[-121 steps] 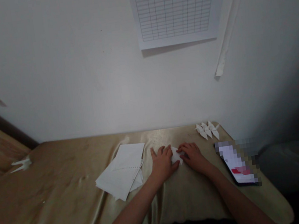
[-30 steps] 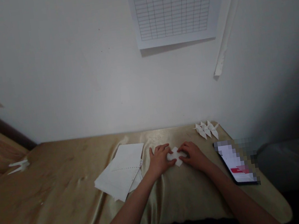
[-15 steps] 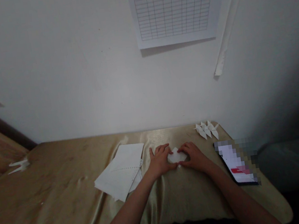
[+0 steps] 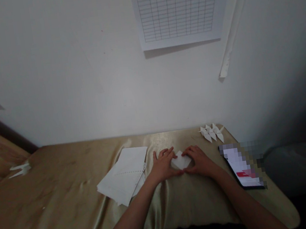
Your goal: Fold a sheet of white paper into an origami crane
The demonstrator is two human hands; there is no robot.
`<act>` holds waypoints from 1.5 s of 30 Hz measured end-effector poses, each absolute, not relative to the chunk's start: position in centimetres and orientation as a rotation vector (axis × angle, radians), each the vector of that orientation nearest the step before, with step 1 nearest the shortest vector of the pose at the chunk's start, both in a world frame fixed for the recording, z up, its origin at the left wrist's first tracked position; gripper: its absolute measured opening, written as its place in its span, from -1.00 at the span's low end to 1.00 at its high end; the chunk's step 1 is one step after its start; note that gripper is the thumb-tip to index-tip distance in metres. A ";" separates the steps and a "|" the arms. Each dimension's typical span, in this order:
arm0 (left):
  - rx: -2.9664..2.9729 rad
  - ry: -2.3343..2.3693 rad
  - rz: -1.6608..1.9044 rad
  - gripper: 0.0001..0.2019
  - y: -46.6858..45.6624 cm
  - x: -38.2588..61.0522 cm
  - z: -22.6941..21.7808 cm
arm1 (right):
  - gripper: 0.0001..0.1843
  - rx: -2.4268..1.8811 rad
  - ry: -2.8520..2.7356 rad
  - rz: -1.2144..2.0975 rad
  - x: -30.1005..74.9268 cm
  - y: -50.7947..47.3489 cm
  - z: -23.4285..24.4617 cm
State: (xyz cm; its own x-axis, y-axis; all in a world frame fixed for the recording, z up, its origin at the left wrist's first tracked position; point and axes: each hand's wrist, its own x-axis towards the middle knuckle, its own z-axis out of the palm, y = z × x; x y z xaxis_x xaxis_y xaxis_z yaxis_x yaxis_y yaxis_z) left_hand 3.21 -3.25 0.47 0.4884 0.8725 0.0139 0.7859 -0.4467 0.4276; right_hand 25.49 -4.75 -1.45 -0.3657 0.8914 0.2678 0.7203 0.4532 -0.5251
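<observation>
A small folded piece of white paper point(image 4: 181, 161), roughly diamond-shaped, lies on the cloth between my two hands. My left hand point(image 4: 165, 165) grips its left side, thumb at the near corner and index finger at the upper left edge, while its other fingers are spread. On the opposite side my right hand point(image 4: 198, 160) curls round the paper, with thumb near the bottom corner and index finger at the upper right edge. Both thumb tips almost meet at the near point. The fingers hide the paper's side corners.
White paper sheets point(image 4: 124, 173) lie stacked on the left. Three folded paper cranes point(image 4: 212, 133) stand at the back right, above a tablet-like device point(image 4: 242, 168) with a lit screen. White folded strips point(image 4: 20, 169) lie far left. A gold cloth point(image 4: 66, 187) covers the table against the wall.
The paper's near corner has altered: the small tip that stuck out below the thumbs is no longer seen there, and the diamond outline is clearer. Both hands stay nearly in place.
</observation>
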 end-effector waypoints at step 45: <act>2.411 1.437 0.502 -0.45 -2.1 3.5 -0.2 | -0.90 -1.450 -1.944 0.419 25.2 -3.3 -3.3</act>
State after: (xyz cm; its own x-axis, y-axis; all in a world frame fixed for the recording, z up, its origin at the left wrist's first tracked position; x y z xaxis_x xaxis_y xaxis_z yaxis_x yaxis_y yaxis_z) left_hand 3.48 -2.08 -0.18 0.4422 0.8848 0.1470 0.7841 -0.4609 0.4157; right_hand 25.20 -3.33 -3.31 -0.1604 0.9341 0.3189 0.7199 0.3317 -0.6097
